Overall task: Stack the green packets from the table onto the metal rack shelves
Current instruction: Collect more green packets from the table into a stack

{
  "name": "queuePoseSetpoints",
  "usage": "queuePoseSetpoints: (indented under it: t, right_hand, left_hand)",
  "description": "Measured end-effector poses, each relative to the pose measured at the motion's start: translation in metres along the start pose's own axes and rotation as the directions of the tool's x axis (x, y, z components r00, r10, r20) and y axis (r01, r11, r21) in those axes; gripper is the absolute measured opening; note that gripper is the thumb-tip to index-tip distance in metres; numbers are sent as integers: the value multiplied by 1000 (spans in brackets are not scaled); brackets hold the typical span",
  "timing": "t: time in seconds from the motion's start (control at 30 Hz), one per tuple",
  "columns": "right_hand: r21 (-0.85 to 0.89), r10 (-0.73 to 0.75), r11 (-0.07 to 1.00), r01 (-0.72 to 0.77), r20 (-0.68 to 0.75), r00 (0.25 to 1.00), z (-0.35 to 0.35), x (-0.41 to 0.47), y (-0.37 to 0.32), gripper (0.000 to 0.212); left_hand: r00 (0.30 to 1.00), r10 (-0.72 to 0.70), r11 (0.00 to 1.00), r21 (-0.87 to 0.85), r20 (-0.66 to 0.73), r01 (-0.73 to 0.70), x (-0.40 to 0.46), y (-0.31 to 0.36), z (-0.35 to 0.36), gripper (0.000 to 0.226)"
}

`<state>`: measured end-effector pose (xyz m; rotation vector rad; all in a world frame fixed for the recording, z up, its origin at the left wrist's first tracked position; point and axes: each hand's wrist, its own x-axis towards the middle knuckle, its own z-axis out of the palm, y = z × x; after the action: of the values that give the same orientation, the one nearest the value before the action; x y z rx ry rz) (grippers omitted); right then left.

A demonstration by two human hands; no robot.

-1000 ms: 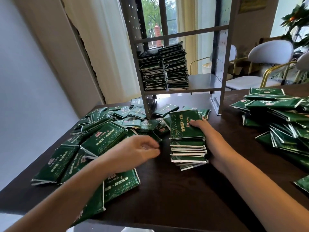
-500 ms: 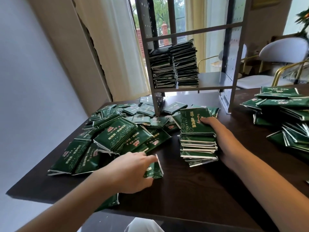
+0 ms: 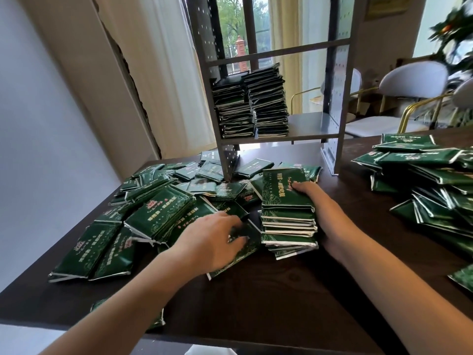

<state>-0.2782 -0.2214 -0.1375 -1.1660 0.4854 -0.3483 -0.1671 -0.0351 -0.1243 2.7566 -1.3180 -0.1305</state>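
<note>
A neat stack of green packets [image 3: 285, 201] stands on the dark table [image 3: 281, 298] in front of the metal rack [image 3: 335, 98]. My right hand [image 3: 317, 211] grips the stack from its right side, thumb on the top packet. My left hand [image 3: 212, 242] holds a single green packet [image 3: 249, 248] flat on the table, its edge right beside the stack's foot. Two tall packet stacks [image 3: 252, 106] fill the left half of the rack's lower shelf [image 3: 304, 126]. A loose heap of packets [image 3: 153, 213] lies to the left.
Another heap of green packets [image 3: 435, 180] covers the table's right side. One packet [image 3: 156, 321] hangs at the near table edge. The rack's upper shelf [image 3: 279, 51] carries nothing visible. Chairs [image 3: 414, 80] and a plant stand behind the table on the right.
My left hand has taken hold of one packet from the near left of the table and slid it right, up against the stack. My right hand has stayed on the stack.
</note>
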Motion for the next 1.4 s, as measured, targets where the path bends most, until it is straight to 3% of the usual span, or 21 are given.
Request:
queuePoseSetpoints:
  t: [0.07, 0.17, 0.23, 0.37, 0.47, 0.57, 0.7, 0.83, 0.9, 1.0, 1.17, 1.33, 1.4]
  right_hand:
    - [2, 6, 1000, -6, 3, 1000, 0, 0, 0, 38]
    - [8, 4, 1000, -4, -1, 1000, 0, 1, 0, 38]
    - [3, -2, 1000, 2, -3, 1000, -1, 3, 2, 39]
    - [-6, -10, 1000, 10, -9, 1000, -3, 6, 5, 47]
    - [-13, -19, 1000, 19, -16, 1000, -4, 10, 8, 63]
    - [0, -25, 1000, 25, -11, 1000, -5, 10, 10, 70]
    - [18, -32, 999, 32, -15, 999, -4, 11, 6, 43]
    - [19, -54, 998, 54, -9, 999, -5, 11, 6, 27]
    - [14, -60, 998, 60, -5, 998, -6, 13, 7, 27]
    - [-2, -81, 997, 81, 1, 997, -6, 15, 9, 26]
    - [-40, -115, 993, 115, -3, 993, -7, 18, 12, 40]
    - [-5, -110, 994, 110, 9, 994, -5, 15, 9, 23]
    - [4, -113, 994, 113, 11, 994, -5, 13, 8, 23]
  left_hand:
    - [994, -85, 996, 45, 72, 81, 4, -3, -4, 59]
    - [963, -224, 970, -64, 149, 236, 11, -5, -7, 77]
    - [947, -263, 938, -181, 185, 296, 15, -6, -8, 67]
    - [948, -273, 817, -481, 163, 318, 17, -6, -13, 26]
    - [956, -276, 595, -765, 95, 248, 15, -4, -33, 35]
    - [965, -264, 421, -899, 9, 124, 14, 1, -65, 42]
    - [951, -306, 170, -985, -36, 17, 18, 10, -103, 9]
    - [931, -365, -165, -986, 30, -33, 19, 17, -109, 22]
    - [923, -381, -262, -964, 59, -46, 18, 20, -103, 28]
    - [937, -333, -272, -962, 109, 16, 16, 25, -87, 33]
    - [927, -320, -78, -981, 195, 179, 18, 31, -68, 15]
    - [922, -359, -19, -989, 144, 147, 18, 28, -72, 6]
    - [937, -327, 55, -988, 120, 146, 14, 31, -70, 4]
